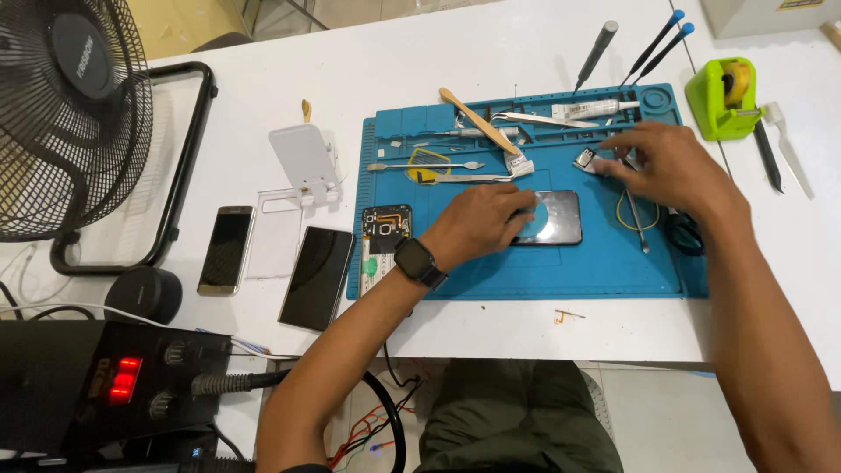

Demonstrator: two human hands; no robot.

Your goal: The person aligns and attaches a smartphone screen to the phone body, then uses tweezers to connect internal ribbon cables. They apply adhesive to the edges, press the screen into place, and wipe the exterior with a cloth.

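Left hand [480, 221], smartwatch [420, 262] on wrist, lies flat on black phone [554, 217] at centre of blue work mat [561, 271]. Right hand [670, 164] reaches over mat's upper right, fingertips at small metal part [585, 159]. Tweezers [534, 118], wooden spudger [477, 121] along mat top. Green tape dispenser [720, 98] beyond mat. Two phones [272, 263] left on white table [491, 333].

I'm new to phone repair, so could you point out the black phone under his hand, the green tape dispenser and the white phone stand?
Black phone [561, 217], head view, bare right half of its back.
Tape dispenser [711, 109], head view, green body.
Phone stand [304, 158], head view, white backplate.
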